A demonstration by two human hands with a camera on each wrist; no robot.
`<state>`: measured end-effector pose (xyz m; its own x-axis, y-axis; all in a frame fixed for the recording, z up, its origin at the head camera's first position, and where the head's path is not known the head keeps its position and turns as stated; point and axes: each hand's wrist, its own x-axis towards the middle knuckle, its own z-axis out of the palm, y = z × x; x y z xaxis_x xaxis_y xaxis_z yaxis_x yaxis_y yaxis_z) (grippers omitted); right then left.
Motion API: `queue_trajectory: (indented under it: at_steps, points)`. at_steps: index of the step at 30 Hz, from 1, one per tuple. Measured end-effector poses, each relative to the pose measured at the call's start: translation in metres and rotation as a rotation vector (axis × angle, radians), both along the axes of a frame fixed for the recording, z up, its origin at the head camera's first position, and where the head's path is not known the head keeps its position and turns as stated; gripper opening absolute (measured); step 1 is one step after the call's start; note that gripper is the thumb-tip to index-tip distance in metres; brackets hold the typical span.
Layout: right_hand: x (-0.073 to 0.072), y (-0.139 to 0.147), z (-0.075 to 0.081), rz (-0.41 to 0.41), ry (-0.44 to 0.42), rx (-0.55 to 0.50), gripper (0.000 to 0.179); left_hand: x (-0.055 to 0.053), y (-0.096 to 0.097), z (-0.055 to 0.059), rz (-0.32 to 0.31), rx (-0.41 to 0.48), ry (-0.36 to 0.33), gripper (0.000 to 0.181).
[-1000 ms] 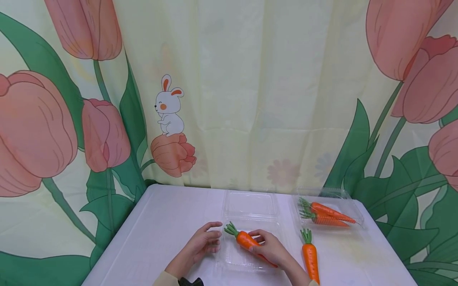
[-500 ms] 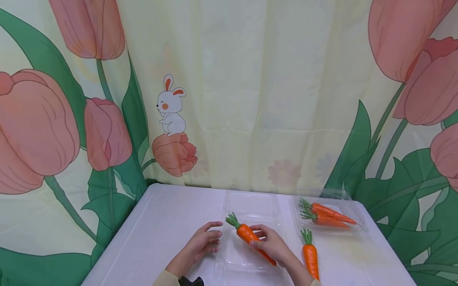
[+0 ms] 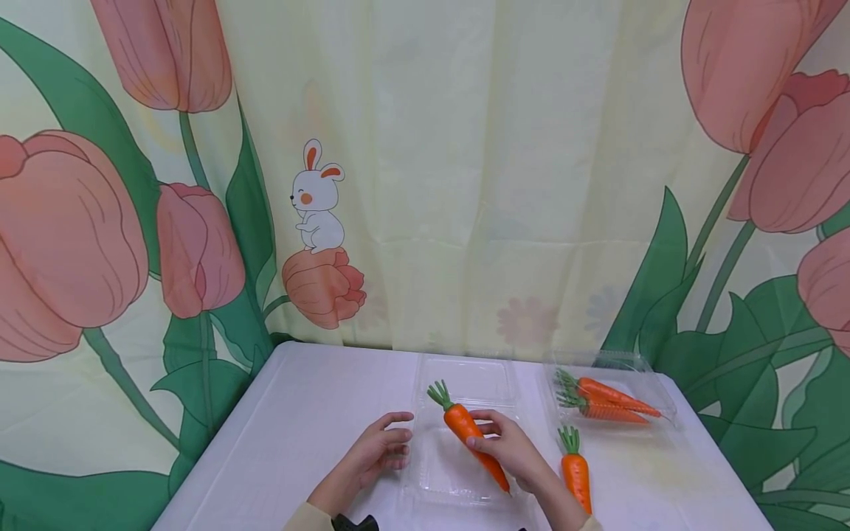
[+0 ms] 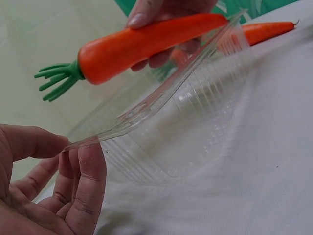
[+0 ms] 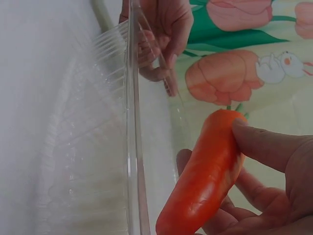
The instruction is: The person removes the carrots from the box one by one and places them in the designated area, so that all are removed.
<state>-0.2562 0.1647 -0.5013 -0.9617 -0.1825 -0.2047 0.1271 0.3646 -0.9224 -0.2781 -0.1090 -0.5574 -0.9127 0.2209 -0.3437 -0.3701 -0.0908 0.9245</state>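
My right hand (image 3: 505, 446) grips an orange carrot (image 3: 477, 448) with a green top, thumb on one side and fingers round the other. The carrot is tilted above the base of a clear plastic clamshell box (image 3: 434, 479), whose lid (image 3: 465, 377) lies open towards the back. On the box's left side, my left hand (image 3: 377, 451) pinches the rim between thumb and fingers, as the left wrist view shows with the hand (image 4: 63, 181) at the corner. In the right wrist view the carrot (image 5: 203, 171) hangs beside the box wall.
Another carrot (image 3: 575, 476) lies on the white table (image 3: 299, 420), right of my right forearm. Behind it stands a second clear box (image 3: 667, 391) with carrots (image 3: 614, 409) inside. A tulip-print curtain (image 3: 432, 184) hangs behind the table.
My right hand has raised the carrot a little and turned it steeper, so its green top has moved up and slightly right. My left hand has kept its place at the box rim.
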Motion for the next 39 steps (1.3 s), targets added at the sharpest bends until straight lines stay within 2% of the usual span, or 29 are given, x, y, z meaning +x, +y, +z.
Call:
queue_trajectory:
  at_steps: [11,26,39]
  points:
    - [0.000,0.001,0.002,-0.042,-0.053,-0.048,0.060,0.000,0.000,-0.001,0.008,0.003,0.000,0.048]
    - [0.002,0.011,0.009,-0.107,-0.096,-0.034,0.067,0.001,-0.002,0.000,-0.002,0.013,0.005,0.047]
    - [0.008,0.024,0.006,-0.108,-0.103,-0.062,0.070,0.000,-0.002,-0.002,-0.009,0.025,0.009,0.046]
